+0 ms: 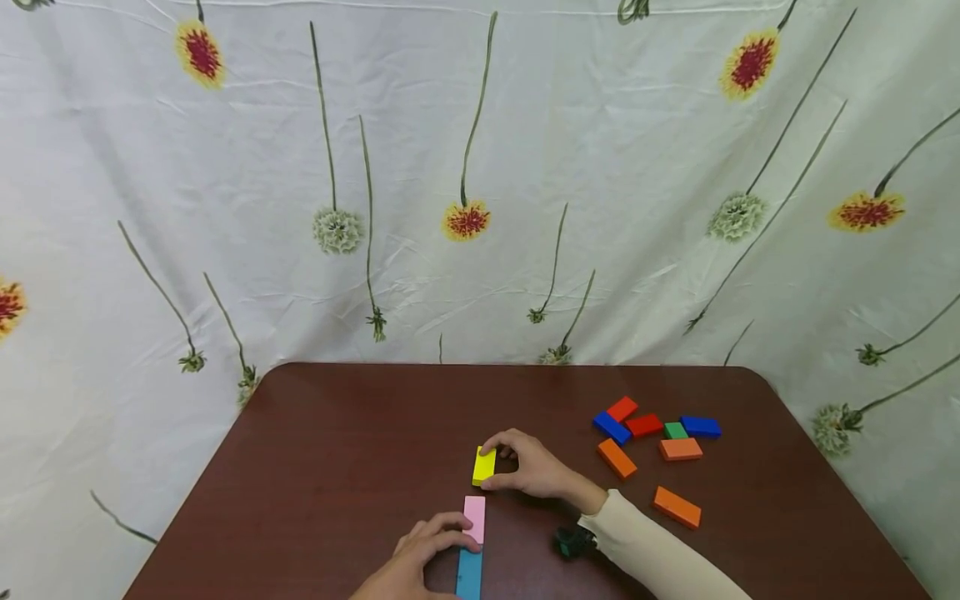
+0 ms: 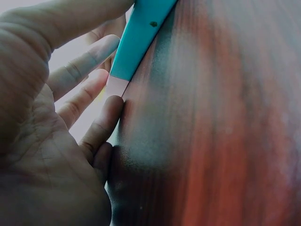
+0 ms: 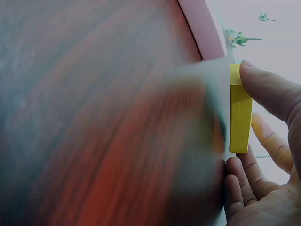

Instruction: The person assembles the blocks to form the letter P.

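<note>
My right hand [image 1: 536, 467] pinches a yellow block [image 1: 483, 467] by its two ends, thumb on the near end and forefinger on the far one. In the right wrist view the yellow block [image 3: 240, 113] shows its narrow side beside the thumb. Just short of it lies a pink block [image 1: 475, 512], end to end with a light blue block [image 1: 470, 575] in a line. My left hand [image 1: 420, 554] rests along the left of these two, fingertips near their joint. The left wrist view shows loosely bent fingers [image 2: 87, 56] against the side of the blue block [image 2: 141, 42].
Loose blocks lie at the right of the brown table [image 1: 337, 467]: several orange ones [image 1: 677, 507], red ones [image 1: 645, 426], blue ones [image 1: 701, 427] and a green one [image 1: 675, 431]. A flowered white cloth [image 1: 420, 167] hangs behind the table. A dark wrist device [image 1: 573, 542] sits by my right sleeve.
</note>
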A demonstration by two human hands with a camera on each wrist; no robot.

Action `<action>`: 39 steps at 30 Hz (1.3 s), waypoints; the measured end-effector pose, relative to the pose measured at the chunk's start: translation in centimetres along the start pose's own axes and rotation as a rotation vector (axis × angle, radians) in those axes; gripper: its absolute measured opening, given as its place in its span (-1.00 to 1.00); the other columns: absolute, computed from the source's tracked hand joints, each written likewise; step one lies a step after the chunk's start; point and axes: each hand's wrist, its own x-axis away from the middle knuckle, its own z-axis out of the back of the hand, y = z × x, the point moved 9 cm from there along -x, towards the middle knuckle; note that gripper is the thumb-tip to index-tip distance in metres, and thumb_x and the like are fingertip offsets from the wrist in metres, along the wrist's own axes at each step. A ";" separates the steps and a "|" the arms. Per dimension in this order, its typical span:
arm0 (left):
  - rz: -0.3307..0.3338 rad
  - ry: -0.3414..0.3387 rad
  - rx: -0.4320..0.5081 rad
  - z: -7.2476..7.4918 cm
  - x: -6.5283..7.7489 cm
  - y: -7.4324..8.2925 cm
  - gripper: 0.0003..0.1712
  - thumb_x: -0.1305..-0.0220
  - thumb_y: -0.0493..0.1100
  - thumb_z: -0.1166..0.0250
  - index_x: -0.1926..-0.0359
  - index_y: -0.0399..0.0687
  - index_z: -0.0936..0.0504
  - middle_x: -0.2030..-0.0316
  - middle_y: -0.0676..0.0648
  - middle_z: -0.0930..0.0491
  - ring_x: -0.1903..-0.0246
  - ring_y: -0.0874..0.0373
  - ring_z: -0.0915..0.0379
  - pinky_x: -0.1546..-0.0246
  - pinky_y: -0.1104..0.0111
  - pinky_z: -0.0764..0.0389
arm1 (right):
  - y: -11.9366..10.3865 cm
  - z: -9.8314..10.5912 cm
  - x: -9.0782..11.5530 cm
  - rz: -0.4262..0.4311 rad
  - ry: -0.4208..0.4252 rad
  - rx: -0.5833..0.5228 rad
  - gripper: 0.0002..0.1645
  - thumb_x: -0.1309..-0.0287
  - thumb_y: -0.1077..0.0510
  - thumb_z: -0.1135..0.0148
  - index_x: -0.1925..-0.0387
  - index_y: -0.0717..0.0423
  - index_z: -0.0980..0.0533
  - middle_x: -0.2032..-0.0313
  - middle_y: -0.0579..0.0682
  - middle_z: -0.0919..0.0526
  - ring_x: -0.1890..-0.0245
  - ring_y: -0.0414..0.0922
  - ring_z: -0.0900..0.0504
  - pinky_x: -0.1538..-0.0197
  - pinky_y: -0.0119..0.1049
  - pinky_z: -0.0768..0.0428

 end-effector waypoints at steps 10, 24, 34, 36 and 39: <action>-0.037 0.029 -0.036 0.2 0.0 0.3 -0.44 -0.09 0.06 -0.54 -0.12 0.23 -0.57 -0.21 -0.03 -0.41 -0.05 0.30 -0.19 0.16 0.15 -0.26 | -0.4 -0.8 -0.2 0.009 -0.034 0.012 -0.52 -0.16 -0.04 -0.45 -0.06 0.04 -0.56 -0.04 -0.01 -0.55 0.03 -0.05 -0.47 -0.09 -0.20 -0.44; -0.001 0.007 -0.002 0.0 0.0 -0.1 -0.44 -0.08 0.03 -0.55 -0.12 0.21 -0.58 -0.22 -0.03 -0.40 -0.05 0.33 -0.16 0.13 0.16 -0.22 | -0.4 -1.3 -0.1 -0.010 -0.056 0.021 -0.56 -0.17 -0.01 -0.45 -0.05 0.00 -0.57 -0.05 -0.07 -0.59 -0.01 -0.10 -0.45 -0.14 -0.22 -0.43; -0.006 0.008 -0.003 0.1 -0.1 -0.1 -0.44 -0.09 0.02 -0.54 -0.12 0.21 -0.57 -0.22 -0.04 -0.40 -0.04 0.33 -0.17 0.13 0.17 -0.22 | -0.5 -1.3 -0.2 0.009 -0.080 0.018 -0.54 -0.21 0.01 -0.41 -0.11 0.03 -0.54 -0.09 -0.04 -0.59 -0.05 -0.06 -0.45 -0.17 -0.20 -0.43; -0.002 0.008 0.003 0.1 -0.1 -0.1 -0.44 -0.09 0.01 -0.54 -0.12 0.21 -0.58 -0.22 -0.04 -0.40 -0.04 0.33 -0.16 0.13 0.17 -0.22 | -0.4 -1.2 -0.1 0.010 -0.080 0.012 -0.54 -0.23 0.02 -0.39 -0.12 0.03 -0.53 -0.10 -0.04 -0.58 -0.05 -0.06 -0.45 -0.17 -0.20 -0.43; -0.016 0.016 -0.005 0.1 -0.1 0.1 -0.43 -0.09 0.01 -0.55 -0.13 0.20 -0.57 -0.22 -0.05 -0.40 -0.02 0.32 -0.16 0.14 0.18 -0.21 | -0.4 -1.2 -0.1 0.019 -0.080 0.016 -0.56 -0.26 0.03 -0.36 -0.13 0.03 -0.52 -0.10 -0.05 -0.58 -0.05 -0.07 -0.46 -0.17 -0.19 -0.43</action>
